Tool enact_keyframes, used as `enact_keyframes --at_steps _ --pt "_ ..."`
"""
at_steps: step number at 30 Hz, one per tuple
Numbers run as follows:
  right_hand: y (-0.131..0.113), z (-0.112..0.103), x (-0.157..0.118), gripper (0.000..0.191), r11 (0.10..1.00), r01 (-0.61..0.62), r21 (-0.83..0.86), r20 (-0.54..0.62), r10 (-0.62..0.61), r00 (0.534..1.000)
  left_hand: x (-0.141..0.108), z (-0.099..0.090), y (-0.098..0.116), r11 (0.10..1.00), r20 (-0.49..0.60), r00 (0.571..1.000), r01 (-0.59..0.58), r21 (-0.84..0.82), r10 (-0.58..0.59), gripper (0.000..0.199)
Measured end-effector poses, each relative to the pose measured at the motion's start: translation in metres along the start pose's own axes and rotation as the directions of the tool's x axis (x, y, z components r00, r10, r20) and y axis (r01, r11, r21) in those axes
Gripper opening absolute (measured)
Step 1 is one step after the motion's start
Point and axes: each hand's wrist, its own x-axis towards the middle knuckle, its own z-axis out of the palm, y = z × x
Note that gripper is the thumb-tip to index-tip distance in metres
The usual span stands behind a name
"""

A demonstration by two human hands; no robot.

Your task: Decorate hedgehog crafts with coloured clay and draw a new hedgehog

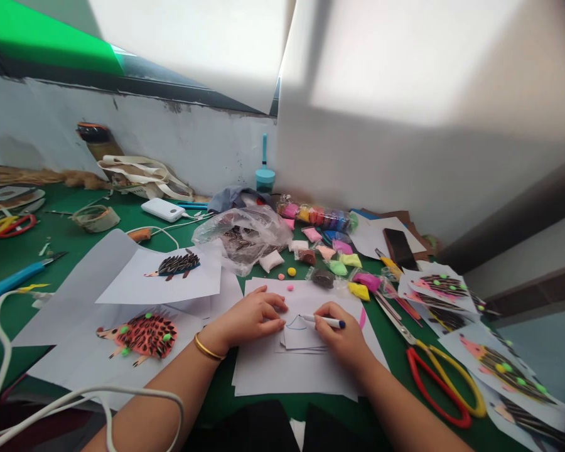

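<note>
My right hand (341, 333) is closed on a white pen (324, 321) with a dark blue end, its tip at a small white paper (306, 337). A thin blue curved outline shows on that paper, near the pen tip. My left hand (258, 314) lies with fingers spread at the paper's left side, holding nothing. Under both is a stack of larger white sheets (263, 373). Just beyond my fingers are a pink clay ball (290, 288) and a yellow clay ball (291, 272).
Hedgehog pictures (145, 336) lie at left, more (508, 370) at right. Red-and-yellow scissors (440, 376) rest beside my right forearm. Behind are clay packets (338, 268), a plastic bag (245, 235) and a phone (399, 248). A white cable (98, 394) crosses the lower left.
</note>
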Motion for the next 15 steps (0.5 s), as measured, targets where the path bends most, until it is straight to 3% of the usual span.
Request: enact_keyframes --at_steps 15 --pt "0.0028 0.0028 0.0024 0.014 1.0 -0.003 -0.002 -0.001 0.003 1.0 -0.0001 0.0011 -0.0015 1.0 0.001 1.0 -0.001 0.002 0.001 0.023"
